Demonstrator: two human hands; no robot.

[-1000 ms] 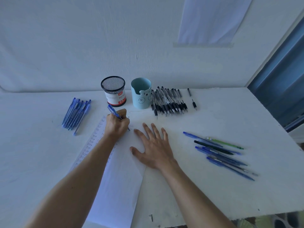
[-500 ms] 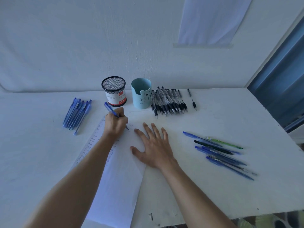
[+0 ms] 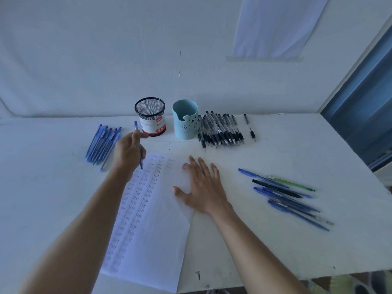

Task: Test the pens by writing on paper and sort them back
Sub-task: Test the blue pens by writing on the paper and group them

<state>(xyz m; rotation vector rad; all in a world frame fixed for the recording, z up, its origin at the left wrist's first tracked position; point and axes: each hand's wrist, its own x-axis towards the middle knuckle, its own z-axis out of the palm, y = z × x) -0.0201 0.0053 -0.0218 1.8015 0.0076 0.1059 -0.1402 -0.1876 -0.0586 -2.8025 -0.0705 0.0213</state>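
Head view showed sorted blue pens (image 3: 104,143) near the table's (image 3: 42,187) left edge. The left hand (image 3: 129,151) gripped a pen (image 3: 140,155) above the paper (image 3: 157,230), already lined with "Test" columns. The right hand (image 3: 203,187) lay flat, fingers spread, pressing the paper. Black pens (image 3: 220,132) lay sorted by the back edge. A mixed pile (image 3: 284,196) near the right edge probably awaited testing.

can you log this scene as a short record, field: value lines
left hand: grips a blue pen, tip down by the far left corner of the paper
right hand: flat, fingers spread, resting on the paper
paper: rows of "test" down its left side
left pile: blue pens
back pile: black pens, right of the teal cup
right pile: mixed pens, mostly blue
cups: mesh cup and teal cup, upright, side by side
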